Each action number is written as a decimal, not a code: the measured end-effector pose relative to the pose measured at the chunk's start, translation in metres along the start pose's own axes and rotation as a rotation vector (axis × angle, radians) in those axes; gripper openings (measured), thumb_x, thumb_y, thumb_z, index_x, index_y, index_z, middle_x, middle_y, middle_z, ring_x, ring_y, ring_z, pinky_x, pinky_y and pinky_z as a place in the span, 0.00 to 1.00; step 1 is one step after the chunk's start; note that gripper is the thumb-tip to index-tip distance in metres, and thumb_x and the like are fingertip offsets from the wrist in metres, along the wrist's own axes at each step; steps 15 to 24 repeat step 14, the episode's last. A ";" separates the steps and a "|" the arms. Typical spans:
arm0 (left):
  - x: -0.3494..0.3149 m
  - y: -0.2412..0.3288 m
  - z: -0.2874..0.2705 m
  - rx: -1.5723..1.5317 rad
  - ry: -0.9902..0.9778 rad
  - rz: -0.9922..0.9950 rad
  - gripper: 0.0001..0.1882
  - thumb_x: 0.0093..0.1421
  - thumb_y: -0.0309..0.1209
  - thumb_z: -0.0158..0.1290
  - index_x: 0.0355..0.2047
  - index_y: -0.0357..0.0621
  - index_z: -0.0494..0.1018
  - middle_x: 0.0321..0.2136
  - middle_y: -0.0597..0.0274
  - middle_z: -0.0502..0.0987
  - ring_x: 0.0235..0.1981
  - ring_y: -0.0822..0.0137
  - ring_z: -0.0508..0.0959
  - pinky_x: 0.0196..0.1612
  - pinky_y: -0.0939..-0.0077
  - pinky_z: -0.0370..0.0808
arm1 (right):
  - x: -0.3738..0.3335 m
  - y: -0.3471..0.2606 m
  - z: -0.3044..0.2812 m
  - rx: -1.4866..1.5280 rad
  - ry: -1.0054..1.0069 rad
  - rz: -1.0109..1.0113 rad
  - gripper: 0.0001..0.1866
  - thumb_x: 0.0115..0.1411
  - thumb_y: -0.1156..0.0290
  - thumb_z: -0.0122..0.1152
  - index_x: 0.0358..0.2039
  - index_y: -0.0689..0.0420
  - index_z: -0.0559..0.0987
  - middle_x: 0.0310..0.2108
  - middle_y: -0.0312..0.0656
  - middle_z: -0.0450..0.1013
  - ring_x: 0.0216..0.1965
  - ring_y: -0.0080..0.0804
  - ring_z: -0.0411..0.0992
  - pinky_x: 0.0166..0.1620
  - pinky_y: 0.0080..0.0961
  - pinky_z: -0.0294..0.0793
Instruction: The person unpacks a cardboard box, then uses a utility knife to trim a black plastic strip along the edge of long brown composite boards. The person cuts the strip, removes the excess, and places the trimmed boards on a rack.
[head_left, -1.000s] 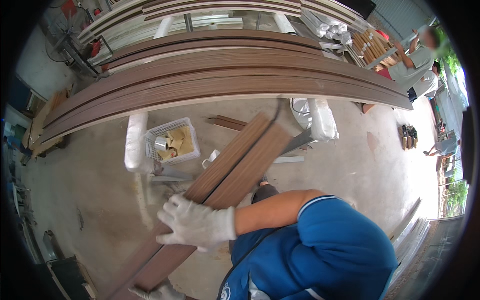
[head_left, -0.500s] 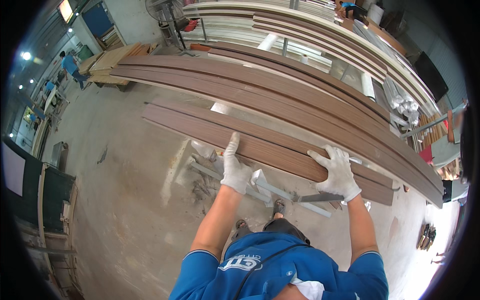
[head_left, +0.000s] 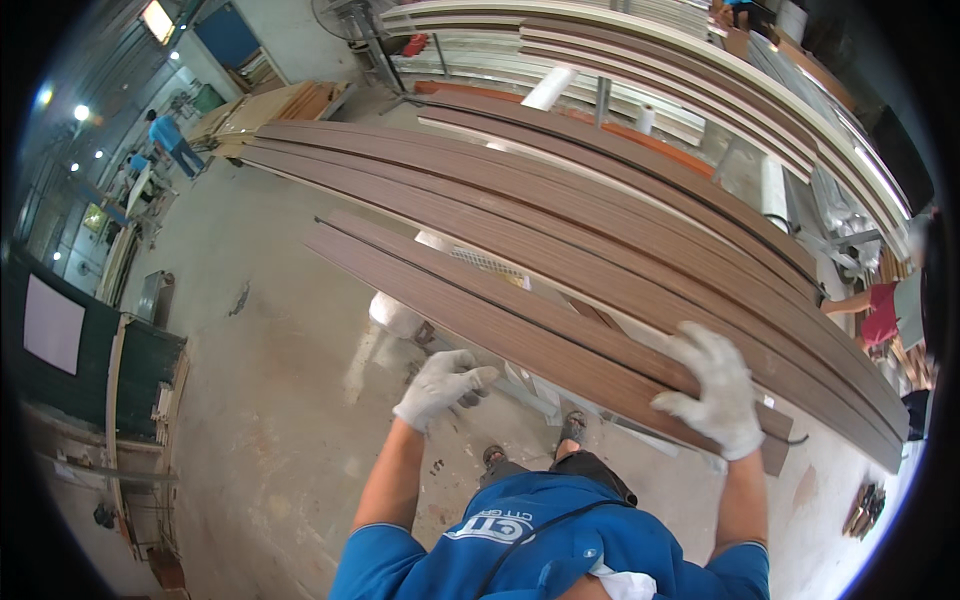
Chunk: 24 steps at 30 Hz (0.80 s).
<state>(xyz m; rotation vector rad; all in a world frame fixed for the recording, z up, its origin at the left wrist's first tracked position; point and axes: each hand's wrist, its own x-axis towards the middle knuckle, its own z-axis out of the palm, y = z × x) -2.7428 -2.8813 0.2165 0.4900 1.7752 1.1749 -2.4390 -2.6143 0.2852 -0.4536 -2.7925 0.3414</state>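
Note:
A long brown wood-grain board point(head_left: 470, 300) with a thin black strip along its length lies in front of me, slanting from far left to near right. My left hand point(head_left: 445, 388), white-gloved, is held off its near edge, fingers loosely curled and apart, with nothing visible in them. My right hand point(head_left: 715, 392), also gloved, rests over the board's right part with thumb and fingers spread. The end of the black strip point(head_left: 798, 439) sticks out past the board's right end. Beyond lie wider brown boards point(head_left: 560, 225), side by side.
Metal supports point(head_left: 535, 398) stand under the near board, by my feet. Racks of long profiles point(head_left: 640, 58) fill the back. At the right edge, a co-worker's arm point(head_left: 848, 304) reaches to the far boards' end. A fan point(head_left: 345, 18) and stacked sheets point(head_left: 265, 108) stand at back left.
My left hand has come off the near board toward me and to the left. My right hand has moved right along it, fingers more spread. The whole view has shifted a little.

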 end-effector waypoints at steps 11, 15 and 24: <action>0.113 0.124 -0.022 1.486 0.257 0.532 0.33 0.51 0.30 0.63 0.58 0.49 0.69 0.55 0.56 0.73 0.63 0.54 0.70 0.64 0.59 0.69 | 0.028 0.051 0.010 -0.278 -0.068 0.024 0.44 0.39 0.64 0.81 0.59 0.57 0.73 0.49 0.45 0.69 0.51 0.47 0.68 0.54 0.42 0.69; 0.130 0.140 -0.028 1.607 0.031 0.448 0.34 0.49 0.33 0.66 0.58 0.53 0.69 0.58 0.54 0.72 0.64 0.52 0.69 0.69 0.62 0.64 | 0.037 0.052 0.015 -0.339 -0.195 0.122 0.46 0.41 0.65 0.82 0.62 0.55 0.70 0.52 0.44 0.69 0.53 0.46 0.68 0.56 0.42 0.69; 0.130 0.140 -0.028 1.607 0.031 0.448 0.34 0.49 0.33 0.66 0.58 0.53 0.69 0.58 0.54 0.72 0.64 0.52 0.69 0.69 0.62 0.64 | 0.037 0.052 0.015 -0.339 -0.195 0.122 0.46 0.41 0.65 0.82 0.62 0.55 0.70 0.52 0.44 0.69 0.53 0.46 0.68 0.56 0.42 0.69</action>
